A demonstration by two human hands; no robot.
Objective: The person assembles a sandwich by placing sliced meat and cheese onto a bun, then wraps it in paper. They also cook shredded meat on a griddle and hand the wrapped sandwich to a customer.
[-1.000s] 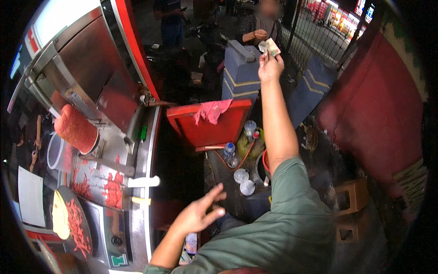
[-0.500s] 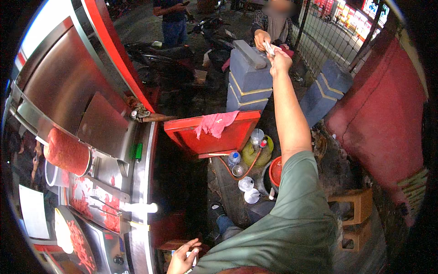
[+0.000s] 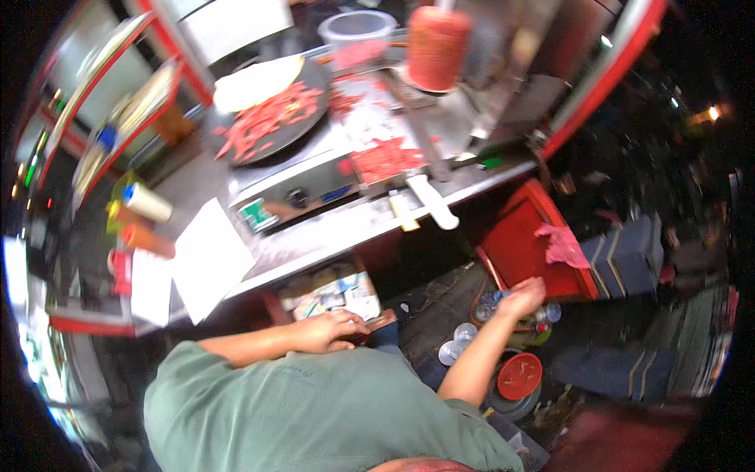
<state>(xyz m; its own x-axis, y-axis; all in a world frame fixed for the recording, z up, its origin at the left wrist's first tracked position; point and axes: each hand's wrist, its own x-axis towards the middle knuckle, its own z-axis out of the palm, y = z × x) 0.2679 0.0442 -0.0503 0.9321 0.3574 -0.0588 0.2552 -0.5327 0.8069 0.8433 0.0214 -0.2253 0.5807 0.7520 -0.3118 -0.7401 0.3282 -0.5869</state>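
Note:
My left hand [image 3: 334,329] lies bent in front of me at the near edge of an open drawer [image 3: 289,303], its fingers stretched out and nothing visible in them. Inside the drawer are several loose papers [image 3: 338,295], pale and coloured, perhaps banknotes. My right hand [image 3: 525,297] reaches out low to the right, in front of the red panel [image 3: 511,252] with a pink cloth [image 3: 562,245] over its edge. Its fingers look curled, but motion smears them, and I cannot make out whether they hold anything.
The steel counter carries a round dark griddle [image 3: 303,130] with shredded red meat and a flatbread, a tray of chopped meat [image 3: 389,161], a meat cone [image 3: 436,51], a white-handled knife [image 3: 432,203] and sauce bottles [image 3: 148,203]. A red bucket [image 3: 519,376] stands below my right arm.
My view has swung left from the street to the counter. My right hand, earlier meeting another person's hand over a small pale folded thing, has drawn back. The drawer is now in view.

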